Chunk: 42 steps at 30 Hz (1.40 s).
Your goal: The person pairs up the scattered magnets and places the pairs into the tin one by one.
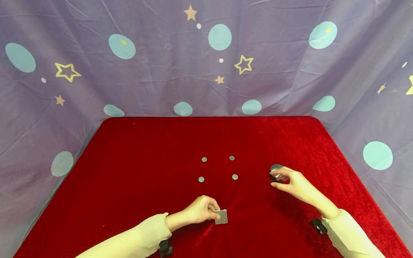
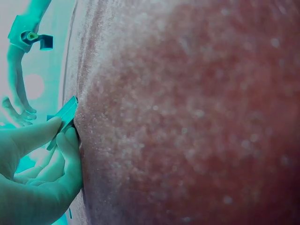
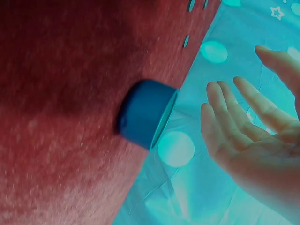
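Observation:
My left hand (image 1: 203, 210) pinches a small flat silver rectangular piece (image 1: 224, 216) with a line down its middle, at the front of the red cloth. In the left wrist view, thumb and fingers grip this thin piece (image 2: 69, 112) at the cloth's surface. My right hand (image 1: 298, 184) hovers over a dark round cup (image 1: 275, 167) on the right, partly hiding it. The right wrist view shows the cup (image 3: 146, 112) upright on the cloth, with the loosely spread fingers (image 3: 225, 112) apart from it. What lies inside the cup is unclear.
Several silver coin-like discs (image 1: 235, 177) lie spaced apart in a square around the middle of the red cloth (image 1: 145, 154). A purple curtain (image 1: 155, 71) with stars and dots hangs behind and along both sides. A dark device (image 1: 319, 226) is worn at each wrist.

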Each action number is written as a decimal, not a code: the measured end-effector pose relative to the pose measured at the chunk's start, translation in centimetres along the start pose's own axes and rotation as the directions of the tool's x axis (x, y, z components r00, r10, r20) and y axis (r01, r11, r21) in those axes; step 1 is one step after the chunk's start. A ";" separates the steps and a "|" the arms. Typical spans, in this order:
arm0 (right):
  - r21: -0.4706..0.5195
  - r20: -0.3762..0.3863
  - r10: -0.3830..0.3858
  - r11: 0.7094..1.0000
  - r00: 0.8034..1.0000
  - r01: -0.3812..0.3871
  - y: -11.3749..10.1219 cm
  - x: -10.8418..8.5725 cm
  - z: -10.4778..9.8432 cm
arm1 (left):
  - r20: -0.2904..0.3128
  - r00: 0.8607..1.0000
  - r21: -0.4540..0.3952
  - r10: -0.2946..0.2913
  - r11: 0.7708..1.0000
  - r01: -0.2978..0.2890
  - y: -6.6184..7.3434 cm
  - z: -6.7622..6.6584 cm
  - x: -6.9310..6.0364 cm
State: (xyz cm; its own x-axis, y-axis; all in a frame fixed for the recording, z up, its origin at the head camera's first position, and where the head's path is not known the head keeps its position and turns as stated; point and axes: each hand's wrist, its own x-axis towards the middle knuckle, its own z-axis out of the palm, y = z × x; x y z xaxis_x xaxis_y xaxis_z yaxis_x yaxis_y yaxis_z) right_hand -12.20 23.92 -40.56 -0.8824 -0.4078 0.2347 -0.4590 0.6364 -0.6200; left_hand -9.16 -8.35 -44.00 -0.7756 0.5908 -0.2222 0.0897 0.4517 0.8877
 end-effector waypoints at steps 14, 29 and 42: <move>-0.009 -0.005 0.061 0.998 0.998 -0.061 1.5 -0.2 -0.8 | 0.042 0.996 -0.146 -0.078 0.986 0.083 -0.4 -0.1 0.5; -0.099 -0.085 0.054 0.993 0.995 -0.062 2.8 -0.2 -1.4 | 0.103 0.982 -0.266 -0.159 0.947 0.181 -0.7 -0.2 0.5; -0.158 -0.099 0.086 0.982 0.991 -0.101 4.1 0.1 -1.5 | 0.127 0.980 -0.345 -0.154 0.919 0.190 -0.7 -0.3 0.5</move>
State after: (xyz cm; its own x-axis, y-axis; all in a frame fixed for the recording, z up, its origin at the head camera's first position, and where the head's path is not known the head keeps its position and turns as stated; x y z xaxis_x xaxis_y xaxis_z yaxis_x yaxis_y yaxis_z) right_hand -14.33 27.41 -41.95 -0.9244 -0.2847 0.2539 -0.3783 0.7696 -0.5144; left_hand -9.85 -8.57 -44.60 -0.6946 0.5939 -0.4060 -0.2804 0.2962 0.9130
